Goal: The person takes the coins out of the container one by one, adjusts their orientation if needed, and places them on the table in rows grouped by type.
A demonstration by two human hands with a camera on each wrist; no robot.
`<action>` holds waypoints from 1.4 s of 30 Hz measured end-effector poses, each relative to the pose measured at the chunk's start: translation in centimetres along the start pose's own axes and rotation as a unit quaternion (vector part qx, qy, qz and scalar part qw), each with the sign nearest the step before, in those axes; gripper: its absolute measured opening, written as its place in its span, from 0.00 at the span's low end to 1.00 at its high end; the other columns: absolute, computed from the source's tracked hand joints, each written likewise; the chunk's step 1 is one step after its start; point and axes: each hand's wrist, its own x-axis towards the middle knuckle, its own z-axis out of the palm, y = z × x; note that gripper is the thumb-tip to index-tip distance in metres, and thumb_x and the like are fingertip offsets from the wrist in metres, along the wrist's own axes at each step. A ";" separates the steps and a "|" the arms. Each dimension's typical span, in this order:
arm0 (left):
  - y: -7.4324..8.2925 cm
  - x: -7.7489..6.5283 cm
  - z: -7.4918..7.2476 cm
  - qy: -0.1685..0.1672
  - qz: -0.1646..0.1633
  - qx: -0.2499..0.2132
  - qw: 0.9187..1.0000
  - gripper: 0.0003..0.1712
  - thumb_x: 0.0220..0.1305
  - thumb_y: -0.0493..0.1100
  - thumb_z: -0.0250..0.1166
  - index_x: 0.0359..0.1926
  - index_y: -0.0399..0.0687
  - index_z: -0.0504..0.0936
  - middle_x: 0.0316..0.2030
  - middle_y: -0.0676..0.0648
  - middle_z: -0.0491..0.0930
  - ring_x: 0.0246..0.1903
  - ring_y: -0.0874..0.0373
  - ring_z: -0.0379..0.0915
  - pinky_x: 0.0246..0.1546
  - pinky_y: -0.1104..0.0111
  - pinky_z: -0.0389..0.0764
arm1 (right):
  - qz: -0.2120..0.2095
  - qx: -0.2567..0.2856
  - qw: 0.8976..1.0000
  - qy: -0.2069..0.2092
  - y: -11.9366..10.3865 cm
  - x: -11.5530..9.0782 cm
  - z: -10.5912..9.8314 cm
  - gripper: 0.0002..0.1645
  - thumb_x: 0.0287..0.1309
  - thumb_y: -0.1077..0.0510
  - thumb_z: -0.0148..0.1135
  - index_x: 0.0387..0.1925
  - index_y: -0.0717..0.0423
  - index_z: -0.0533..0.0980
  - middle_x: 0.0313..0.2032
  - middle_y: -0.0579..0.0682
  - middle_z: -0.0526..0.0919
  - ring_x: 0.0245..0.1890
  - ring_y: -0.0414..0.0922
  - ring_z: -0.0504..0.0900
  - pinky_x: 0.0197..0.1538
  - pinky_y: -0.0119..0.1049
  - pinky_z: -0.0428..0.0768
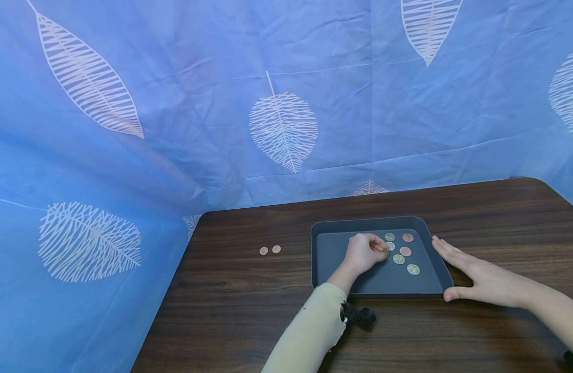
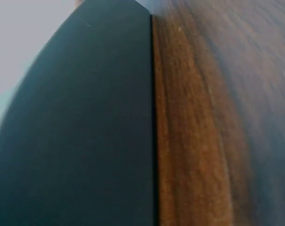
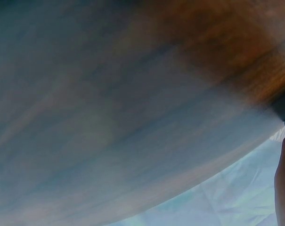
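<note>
A dark grey tray lies on the table with several gold-coloured and copper-coloured coins in its right half, among them a gold coin nearest the front and a copper coin at the back. Over the tray's middle, my left hand has its fingers bent and pinches a coin at the fingertips, which partly hide it. My right hand touches the tray's right rim with fingers spread and thumb at the front corner. The left wrist view shows the tray's outer wall up close.
Two copper-coloured coins, a left one and a right one, lie on the wooden table left of the tray. A blue cloth with white leaf prints hangs behind the table and along its left side.
</note>
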 end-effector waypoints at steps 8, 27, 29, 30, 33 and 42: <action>0.6 0.1 -1.4 0.003 0.037 -0.027 0.999 0.04 0.55 0.32 0.70 0.31 0.44 0.86 0.22 0.58 0.78 0.22 0.72 0.70 0.26 0.81 0.73 | 0.000 -0.004 1.000 0.003 0.2 0.0 0.2 0.64 0.50 0.44 0.71 0.76 0.46 0.38 0.74 0.57 0.40 0.62 0.73 0.58 0.46 0.67 0.69; -1.7 -2.3 -9.5 0.069 0.022 -0.093 0.993 0.05 0.57 0.33 0.69 0.36 0.42 0.86 0.29 0.52 0.82 0.29 0.66 0.76 0.33 0.74 0.78 | -0.006 -0.001 1.000 0.000 0.3 0.3 -0.2 0.64 0.50 0.45 0.71 0.76 0.46 0.38 0.74 0.55 0.38 0.60 0.73 0.60 0.44 0.67 0.70; -2.0 -2.5 -10.3 0.075 0.021 -0.097 0.992 0.06 0.57 0.33 0.69 0.37 0.40 0.86 0.29 0.51 0.82 0.30 0.65 0.77 0.34 0.74 0.78 | -0.006 -0.001 1.000 0.000 0.3 0.2 -0.2 0.64 0.50 0.45 0.71 0.76 0.46 0.38 0.74 0.55 0.38 0.60 0.73 0.60 0.44 0.67 0.69; -2.2 -2.7 -10.7 0.079 0.022 -0.097 0.992 0.06 0.57 0.33 0.69 0.37 0.39 0.86 0.29 0.51 0.82 0.30 0.65 0.77 0.34 0.73 0.79 | -0.007 -0.002 1.000 0.001 0.3 0.2 -0.2 0.64 0.50 0.45 0.71 0.76 0.46 0.38 0.74 0.54 0.37 0.60 0.73 0.61 0.44 0.67 0.70; -2.7 -3.2 -12.1 0.095 0.022 -0.096 0.991 0.07 0.57 0.33 0.69 0.38 0.38 0.85 0.30 0.49 0.82 0.30 0.62 0.78 0.35 0.72 0.79 | -0.012 -0.004 1.000 0.004 0.3 0.2 -0.2 0.64 0.50 0.45 0.71 0.76 0.47 0.39 0.74 0.53 0.37 0.60 0.73 0.61 0.44 0.67 0.70; -5.3 -5.4 -16.8 0.143 -0.012 -0.114 0.983 0.08 0.56 0.30 0.68 0.39 0.33 0.84 0.34 0.37 0.81 0.36 0.46 0.78 0.35 0.70 0.78 | -0.013 -0.002 1.000 0.005 0.3 0.2 -0.2 0.63 0.50 0.46 0.71 0.76 0.47 0.39 0.74 0.54 0.38 0.61 0.73 0.60 0.45 0.67 0.69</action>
